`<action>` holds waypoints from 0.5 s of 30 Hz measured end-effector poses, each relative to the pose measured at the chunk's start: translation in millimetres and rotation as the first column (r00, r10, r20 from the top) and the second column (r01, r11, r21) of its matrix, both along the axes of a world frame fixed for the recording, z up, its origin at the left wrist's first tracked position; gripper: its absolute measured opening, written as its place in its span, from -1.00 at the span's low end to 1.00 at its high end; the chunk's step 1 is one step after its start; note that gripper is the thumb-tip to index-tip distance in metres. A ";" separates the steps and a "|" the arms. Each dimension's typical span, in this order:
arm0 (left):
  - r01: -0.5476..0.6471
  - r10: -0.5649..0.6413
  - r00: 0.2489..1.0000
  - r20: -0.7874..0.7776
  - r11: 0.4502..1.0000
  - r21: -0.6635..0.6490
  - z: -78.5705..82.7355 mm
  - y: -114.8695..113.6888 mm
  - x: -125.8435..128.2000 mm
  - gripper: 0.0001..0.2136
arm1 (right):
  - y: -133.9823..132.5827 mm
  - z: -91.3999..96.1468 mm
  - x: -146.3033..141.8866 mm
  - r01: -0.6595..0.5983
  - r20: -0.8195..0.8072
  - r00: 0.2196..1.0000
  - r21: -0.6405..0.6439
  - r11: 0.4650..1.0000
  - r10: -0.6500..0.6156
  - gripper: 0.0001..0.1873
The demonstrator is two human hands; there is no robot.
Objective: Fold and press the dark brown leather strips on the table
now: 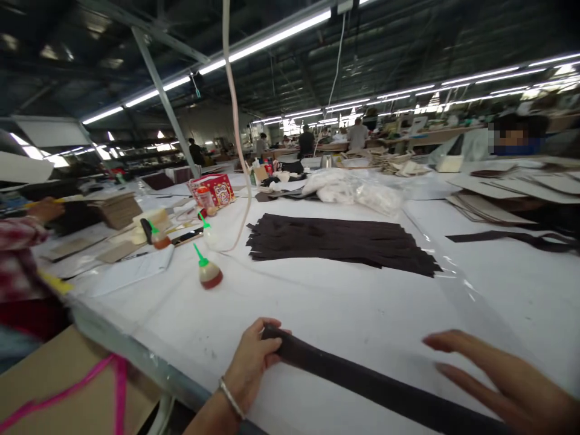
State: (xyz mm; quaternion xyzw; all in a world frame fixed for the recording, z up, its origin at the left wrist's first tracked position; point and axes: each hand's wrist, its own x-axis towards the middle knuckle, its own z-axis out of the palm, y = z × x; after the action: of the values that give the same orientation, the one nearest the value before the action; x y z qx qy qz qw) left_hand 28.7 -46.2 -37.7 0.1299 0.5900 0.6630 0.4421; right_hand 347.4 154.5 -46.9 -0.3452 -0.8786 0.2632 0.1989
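My left hand (258, 353) pinches the left end of a long dark brown strip (353, 373), thumb on top. The strip runs down to the right over the white tabletop and leaves the view at the bottom. Above its right part is my right hand (493, 374), thumb and fingers apart, not gripping the strip; its wrist is at the right edge. Farther back lies a broad pile of similar dark strips (335, 241), laid side by side. A squeeze bottle with a green nozzle (211, 275), holding reddish-brown liquid, stands left of the pile.
More green-nozzled bottles (159, 237), a red patterned box (215, 188) and papers (136, 269) are at the left. Clear plastic bags (357, 188) lie behind the pile. Stacked flat sheets (493, 196) are at the right. A co-worker's plaid sleeve (20, 254) shows at the left edge.
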 end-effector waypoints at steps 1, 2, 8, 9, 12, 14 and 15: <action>-0.001 0.001 1.000 -0.018 1.000 0.008 -0.6 -2.1 1.4 -0.67 | -17.0 3.3 -31.8 -0.070 -0.008 0.998 0.008 0.998 0.070 -0.66; 0.002 -0.001 0.999 -0.038 1.000 0.015 -1.1 -4.3 2.4 -0.66 | -34.9 7.0 -64.1 -0.142 -0.006 0.990 0.013 0.990 0.142 -0.65; 0.003 0.001 0.967 -0.256 1.000 0.015 -11.7 -15.5 -9.8 -0.63 | -109.0 19.4 -206.4 -0.326 0.175 0.926 -0.070 0.943 0.333 -0.66; -0.008 0.010 0.950 -0.313 1.000 0.006 -14.3 -17.9 -14.6 -0.63 | -113.1 18.1 -216.1 -0.318 0.180 0.929 -0.064 0.946 0.324 -0.70; -0.099 0.090 0.885 -0.457 0.995 0.003 -19.3 -29.3 -28.3 -0.62 | -115.9 11.1 -228.6 -0.294 0.182 0.936 -0.061 0.954 0.300 -0.75; -0.135 0.115 0.739 -0.664 0.991 0.021 -19.9 -40.2 -33.3 -0.67 | -114.2 6.3 -230.6 -0.300 0.169 0.937 -0.069 0.952 0.307 -0.76; -0.092 0.078 0.597 -0.798 0.995 0.028 -19.8 -46.0 -34.1 -0.72 | -113.3 4.2 -231.4 -0.306 0.162 0.935 -0.071 0.949 0.314 -0.76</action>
State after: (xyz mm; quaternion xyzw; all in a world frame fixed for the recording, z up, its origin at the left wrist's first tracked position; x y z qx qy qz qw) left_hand -5.4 -92.2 -57.5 0.3806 0.7359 0.5507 0.1013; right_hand 116.0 41.1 -42.7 -0.2279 -0.9298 0.2802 0.0711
